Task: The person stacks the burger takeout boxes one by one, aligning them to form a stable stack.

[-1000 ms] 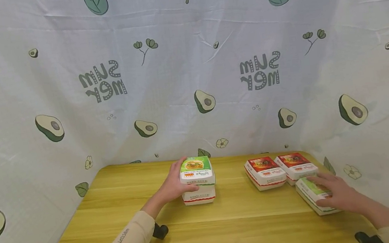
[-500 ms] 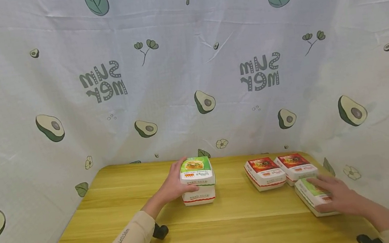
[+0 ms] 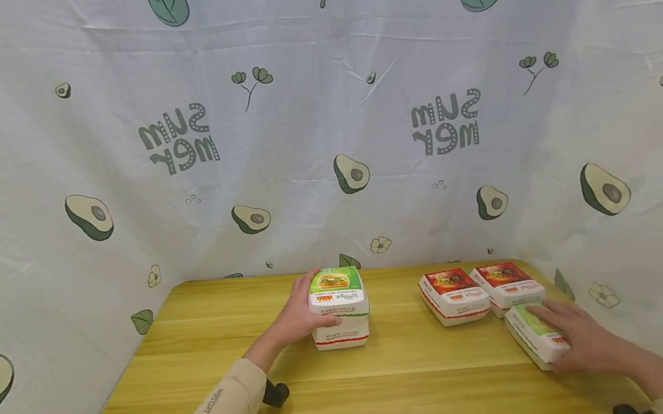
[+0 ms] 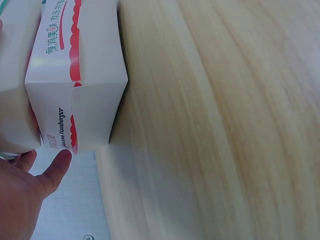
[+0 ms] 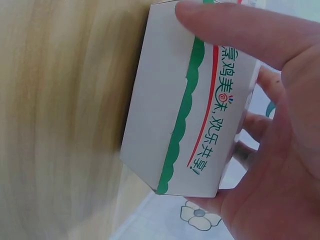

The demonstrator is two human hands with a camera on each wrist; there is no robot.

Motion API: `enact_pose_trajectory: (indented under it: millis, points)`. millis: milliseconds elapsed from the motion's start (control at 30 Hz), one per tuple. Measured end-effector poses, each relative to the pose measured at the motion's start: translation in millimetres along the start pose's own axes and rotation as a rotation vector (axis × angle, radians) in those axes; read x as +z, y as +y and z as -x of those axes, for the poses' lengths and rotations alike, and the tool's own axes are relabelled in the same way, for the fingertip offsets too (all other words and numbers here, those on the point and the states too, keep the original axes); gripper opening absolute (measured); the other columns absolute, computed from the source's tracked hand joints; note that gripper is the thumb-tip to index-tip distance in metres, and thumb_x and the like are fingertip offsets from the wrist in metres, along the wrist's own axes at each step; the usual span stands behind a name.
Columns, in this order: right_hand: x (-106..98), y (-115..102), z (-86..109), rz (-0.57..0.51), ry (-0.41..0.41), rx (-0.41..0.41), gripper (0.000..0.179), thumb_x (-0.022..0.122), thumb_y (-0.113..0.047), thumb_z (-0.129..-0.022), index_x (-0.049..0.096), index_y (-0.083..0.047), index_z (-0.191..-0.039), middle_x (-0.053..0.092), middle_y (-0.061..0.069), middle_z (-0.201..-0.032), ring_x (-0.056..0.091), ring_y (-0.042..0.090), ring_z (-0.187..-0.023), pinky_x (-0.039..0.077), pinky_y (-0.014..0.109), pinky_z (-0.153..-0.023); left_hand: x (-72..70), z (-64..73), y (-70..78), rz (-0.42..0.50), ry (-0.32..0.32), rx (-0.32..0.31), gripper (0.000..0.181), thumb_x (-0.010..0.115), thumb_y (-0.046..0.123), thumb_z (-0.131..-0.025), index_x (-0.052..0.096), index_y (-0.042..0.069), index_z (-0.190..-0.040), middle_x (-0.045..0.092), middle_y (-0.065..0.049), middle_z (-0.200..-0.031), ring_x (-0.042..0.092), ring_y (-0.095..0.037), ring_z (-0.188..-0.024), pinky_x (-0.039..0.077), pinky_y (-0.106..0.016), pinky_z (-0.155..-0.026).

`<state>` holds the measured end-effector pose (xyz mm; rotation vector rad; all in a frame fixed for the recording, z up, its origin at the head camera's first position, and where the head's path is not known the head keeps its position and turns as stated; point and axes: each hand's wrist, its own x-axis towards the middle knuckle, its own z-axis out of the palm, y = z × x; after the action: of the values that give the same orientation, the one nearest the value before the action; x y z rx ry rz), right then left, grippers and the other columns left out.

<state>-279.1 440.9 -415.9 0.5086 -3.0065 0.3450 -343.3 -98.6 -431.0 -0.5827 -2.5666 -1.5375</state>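
Observation:
Two burger boxes stand stacked near the middle of the table in the head view. The upper one is a green-topped burger box [image 3: 336, 288], and under it is a white burger box with a red wavy edge [image 3: 341, 335]. My left hand [image 3: 297, 318] holds the stack's left side, thumb across the front near the seam, fingers reaching behind. At the right, another green-topped burger box [image 3: 533, 334] lies flat on the table. My right hand [image 3: 583, 338] grips it from its right side; the right wrist view shows the thumb [image 5: 225, 22] pressed on its side wall.
Two red-topped burger boxes stand side by side, the left one [image 3: 454, 295] and the right one [image 3: 507, 287], just behind the box at my right hand. A printed cloth [image 3: 298, 135] hangs behind the wooden table [image 3: 393, 406] and along its sides.
My right thumb has slid from the top of the green-topped box down toward its near side, and the hand has moved slightly nearer. The left hand and the stack stay put.

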Motion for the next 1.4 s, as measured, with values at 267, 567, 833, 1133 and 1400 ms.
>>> enact_pose_trajectory:
  millis: [267, 567, 833, 1133, 1400]
  points:
    - [2.0, 0.9, 2.9, 0.013, 0.029, -0.021, 0.100, 0.093, -0.029, -0.060, 0.045, -0.004, -0.144, 0.037, 0.038, -0.145, 0.034, 0.059, -0.124, 0.034, 0.074, -0.092, -0.4, 0.2, 0.2, -0.003, -0.004, -0.001, 0.114, 0.092, 0.034, -0.069, 0.023, 0.026, -0.159, 0.024, -0.014, -0.157, 0.044, -0.031, -0.130, 0.035, -0.057, -0.112]
    - [5.8, 1.9, 5.2, 0.043, 0.058, -0.030, 0.100, 0.093, -0.031, -0.061, 0.044, -0.005, -0.145, 0.039, 0.036, -0.145, 0.034, 0.056, -0.124, 0.035, 0.073, -0.092, -1.1, 1.2, 1.7, -0.009, -0.005, -0.006, 0.114, 0.092, 0.035, -0.070, 0.022, 0.025, -0.160, 0.023, -0.014, -0.159, 0.044, -0.032, -0.131, 0.035, -0.059, -0.111]
    - [7.3, 1.4, 6.2, 0.043, 0.060, -0.027, 0.099, 0.092, -0.025, -0.061, 0.044, -0.006, -0.145, 0.037, 0.036, -0.146, 0.032, 0.054, -0.125, 0.033, 0.072, -0.094, -1.0, -0.2, 0.1, -0.009, -0.006, 0.003, 0.114, 0.091, 0.035, -0.070, 0.022, 0.025, -0.160, 0.024, -0.014, -0.158, 0.043, -0.031, -0.132, 0.035, -0.059, -0.111]
    - [6.9, 1.7, 6.9, 0.026, 0.049, -0.007, 0.100, 0.091, -0.027, -0.063, 0.042, -0.005, -0.147, 0.036, 0.036, -0.146, 0.031, 0.056, -0.125, 0.032, 0.075, -0.093, -0.7, 0.7, 1.4, 0.002, -0.008, -0.009, 0.113, 0.092, 0.035, -0.070, 0.022, 0.027, -0.159, 0.024, -0.014, -0.158, 0.043, -0.031, -0.130, 0.035, -0.058, -0.111]
    - [6.0, 2.5, 8.6, -0.011, 0.065, -0.013, 0.101, 0.090, -0.025, -0.064, 0.039, -0.004, -0.149, 0.035, 0.036, -0.146, 0.029, 0.059, -0.126, 0.031, 0.075, -0.092, -0.9, 0.4, 0.7, 0.007, -0.007, -0.008, 0.114, 0.091, 0.035, -0.070, 0.022, 0.025, -0.160, 0.023, -0.013, -0.158, 0.044, -0.031, -0.130, 0.035, -0.059, -0.110]
